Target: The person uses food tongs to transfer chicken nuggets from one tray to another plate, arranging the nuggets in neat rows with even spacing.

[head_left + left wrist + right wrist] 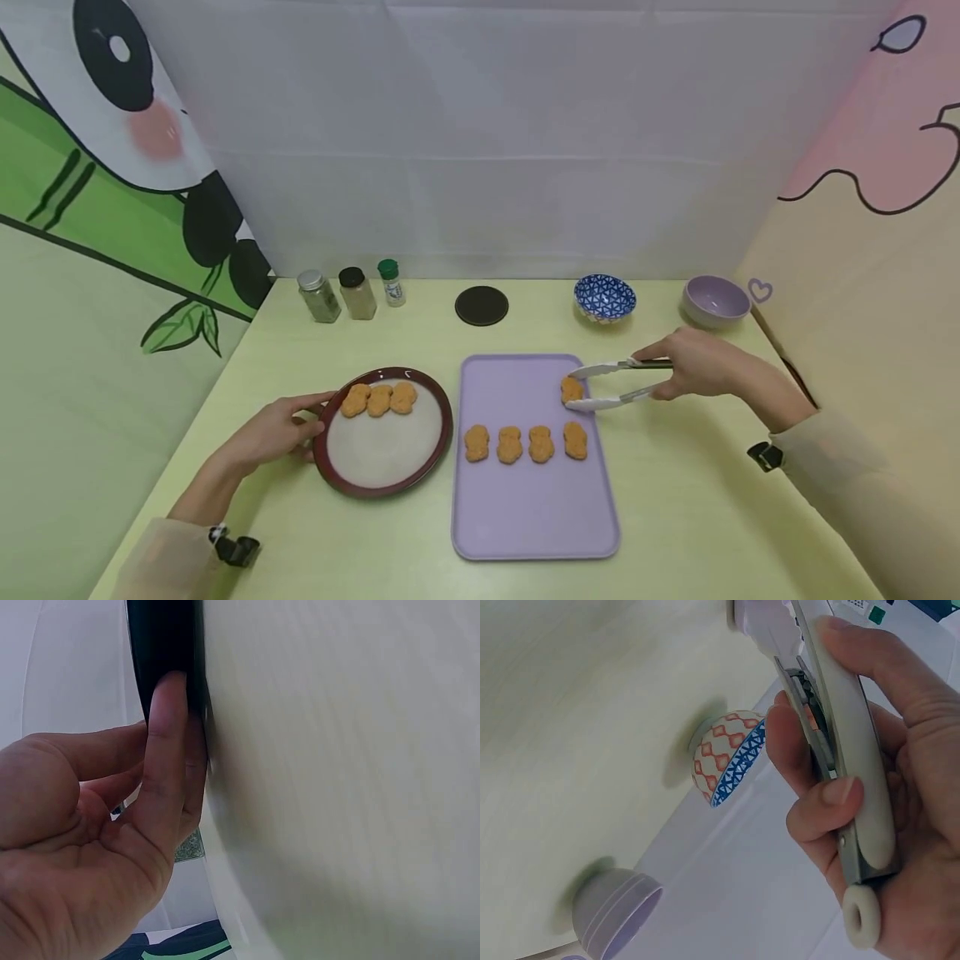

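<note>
Single nugget [572,390] sits at the far right corner of the lavender tray [534,517], between the tips of the tongs [602,367]; can't tell if they squeeze it. Tray also holds a row of four nuggets [510,446] across its middle, spaced apart. Round plate [386,454] just left of tray holds three nuggets [379,401] side by side near its far edge.

Behind tray, from left: silver-lidded jar [318,297], black-lidded jar [357,293], green-capped shaker [392,283], black disc [482,306], patterned bowl [604,297]; purple bowl [716,302] behind and to the right.

Nuggets orange-brown, rough-crusted, narrow-waisted. Tray flat, rounded rectangle with raised rim. Plate pale-centred, glossy dark red rim. Tongs have metal arms, pale tips, pale grip panels, end ring. Patterned bowl blue-white inside, red wavy pattern outside. Purple bowl plain, smooth.

Right hand [693,362], right of tray, reaches in from the side, fingers and thumb clamped round the tongs' handles. Left hand [273,429], left of tray beyond the plate, grips plate's left rim, some fingers tucked under the edge.
</note>
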{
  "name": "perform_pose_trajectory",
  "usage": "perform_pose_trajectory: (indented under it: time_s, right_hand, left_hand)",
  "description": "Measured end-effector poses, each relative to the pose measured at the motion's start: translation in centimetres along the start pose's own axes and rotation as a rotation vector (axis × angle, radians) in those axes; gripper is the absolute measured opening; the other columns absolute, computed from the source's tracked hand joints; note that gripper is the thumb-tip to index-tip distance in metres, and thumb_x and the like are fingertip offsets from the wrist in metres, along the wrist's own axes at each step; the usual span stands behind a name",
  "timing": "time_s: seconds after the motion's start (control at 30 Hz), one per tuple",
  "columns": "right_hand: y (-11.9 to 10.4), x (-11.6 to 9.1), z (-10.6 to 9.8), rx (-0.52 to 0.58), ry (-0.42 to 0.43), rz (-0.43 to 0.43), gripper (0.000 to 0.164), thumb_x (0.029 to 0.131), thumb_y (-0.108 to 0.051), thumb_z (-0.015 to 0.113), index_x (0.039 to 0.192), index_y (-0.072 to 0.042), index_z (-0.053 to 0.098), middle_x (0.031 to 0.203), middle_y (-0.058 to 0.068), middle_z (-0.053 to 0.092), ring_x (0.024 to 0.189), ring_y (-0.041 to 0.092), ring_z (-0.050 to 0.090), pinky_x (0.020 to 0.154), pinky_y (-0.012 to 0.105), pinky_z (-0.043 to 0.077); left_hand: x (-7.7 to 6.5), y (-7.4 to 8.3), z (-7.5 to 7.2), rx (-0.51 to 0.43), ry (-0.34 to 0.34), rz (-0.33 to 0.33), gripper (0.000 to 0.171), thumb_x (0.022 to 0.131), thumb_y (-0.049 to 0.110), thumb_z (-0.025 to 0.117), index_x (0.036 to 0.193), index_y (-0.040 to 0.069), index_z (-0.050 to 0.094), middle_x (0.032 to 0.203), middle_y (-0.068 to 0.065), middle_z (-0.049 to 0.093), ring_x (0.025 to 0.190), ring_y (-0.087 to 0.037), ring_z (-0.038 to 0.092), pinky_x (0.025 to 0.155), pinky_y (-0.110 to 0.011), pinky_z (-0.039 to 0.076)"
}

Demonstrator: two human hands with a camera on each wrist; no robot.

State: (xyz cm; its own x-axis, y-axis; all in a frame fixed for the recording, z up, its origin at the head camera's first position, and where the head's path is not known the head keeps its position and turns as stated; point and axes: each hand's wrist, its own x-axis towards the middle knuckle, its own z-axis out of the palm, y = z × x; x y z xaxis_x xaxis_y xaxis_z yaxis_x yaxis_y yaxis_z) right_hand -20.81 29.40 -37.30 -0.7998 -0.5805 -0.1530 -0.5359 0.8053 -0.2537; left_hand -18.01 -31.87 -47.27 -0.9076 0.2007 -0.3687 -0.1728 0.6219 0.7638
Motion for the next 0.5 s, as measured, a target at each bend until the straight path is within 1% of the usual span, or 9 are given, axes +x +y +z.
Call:
perform_pose_trajectory:
  time_s: [0.1, 0.23, 0.27, 0.33, 0.37, 0.43, 0.5]
  right_hand:
    - [-0.3, 0.2, 0.0, -0.017, 0.013, -0.009, 0.056, 0.07, -0.029, 0.08, 0.122, -0.012, 0.065, 0.062, -0.01, 0.048, 0.054, 0.006, 0.038, 0.049, 0.025, 0.035]
    - [-1.1, 0.7, -0.1, 0.001, 0.035, 0.001, 0.056, 0.071, -0.03, 0.08, 0.122, -0.013, 0.065, 0.058, -0.011, 0.04, 0.051, 0.005, 0.035, 0.047, 0.024, 0.033]
    - [-1.5, 1.0, -0.2, 0.009, 0.046, -0.008, 0.056, 0.071, -0.03, 0.08, 0.122, -0.012, 0.065, 0.058, -0.01, 0.041, 0.051, 0.005, 0.035, 0.047, 0.024, 0.033]
    - [-2.6, 1.9, -0.4, 0.024, 0.07, -0.026, 0.056, 0.072, -0.031, 0.08, 0.122, -0.012, 0.065, 0.061, -0.011, 0.044, 0.053, 0.006, 0.036, 0.048, 0.025, 0.034]
    - [-3.4, 2.4, -0.5, 0.03, 0.083, -0.043, 0.056, 0.072, -0.032, 0.08, 0.122, -0.011, 0.065, 0.065, -0.011, 0.049, 0.055, 0.007, 0.038, 0.049, 0.025, 0.035]
    - [-5.1, 3.7, -0.6, 0.053, 0.103, -0.076, 0.055, 0.072, -0.031, 0.08, 0.121, -0.01, 0.066, 0.077, -0.01, 0.059, 0.058, 0.008, 0.041, 0.051, 0.027, 0.038]
    - [-7.1, 5.2, -0.6, 0.056, 0.118, -0.1, 0.055, 0.072, -0.032, 0.079, 0.121, -0.011, 0.066, 0.088, -0.009, 0.064, 0.062, 0.009, 0.044, 0.054, 0.027, 0.04]
  left_hand:
    - [-0.1, -0.1, 0.0, -0.002, -0.003, 0.0, 0.052, 0.093, 0.007, 0.055, 0.144, 0.015, 0.041, 0.113, -0.019, 0.056, 0.067, -0.025, 0.062, 0.06, -0.036, 0.052]
    - [-0.1, -0.2, 0.0, 0.003, 0.005, 0.0, 0.053, 0.093, 0.007, 0.055, 0.143, 0.015, 0.042, 0.111, -0.018, 0.057, 0.066, -0.025, 0.062, 0.059, -0.036, 0.052]
    - [-0.1, -0.2, 0.1, 0.006, 0.008, -0.001, 0.053, 0.093, 0.007, 0.055, 0.143, 0.016, 0.042, 0.11, -0.018, 0.057, 0.066, -0.025, 0.062, 0.059, -0.036, 0.052]
    - [-0.1, -0.1, 0.1, 0.014, 0.015, -0.003, 0.053, 0.093, 0.007, 0.055, 0.143, 0.016, 0.042, 0.109, -0.018, 0.057, 0.066, -0.024, 0.061, 0.058, -0.035, 0.051]
    - [-0.1, -0.1, 0.1, 0.018, 0.018, -0.004, 0.053, 0.093, 0.007, 0.055, 0.143, 0.016, 0.042, 0.109, -0.017, 0.057, 0.065, -0.024, 0.061, 0.058, -0.035, 0.051]
    - [-0.1, 0.0, 0.1, 0.024, 0.02, -0.008, 0.053, 0.093, 0.007, 0.054, 0.143, 0.016, 0.042, 0.11, -0.017, 0.057, 0.065, -0.024, 0.061, 0.058, -0.035, 0.051]
    - [0.0, 0.1, 0.1, 0.029, 0.022, -0.011, 0.053, 0.093, 0.007, 0.055, 0.144, 0.016, 0.042, 0.111, -0.017, 0.057, 0.066, -0.024, 0.061, 0.058, -0.035, 0.051]
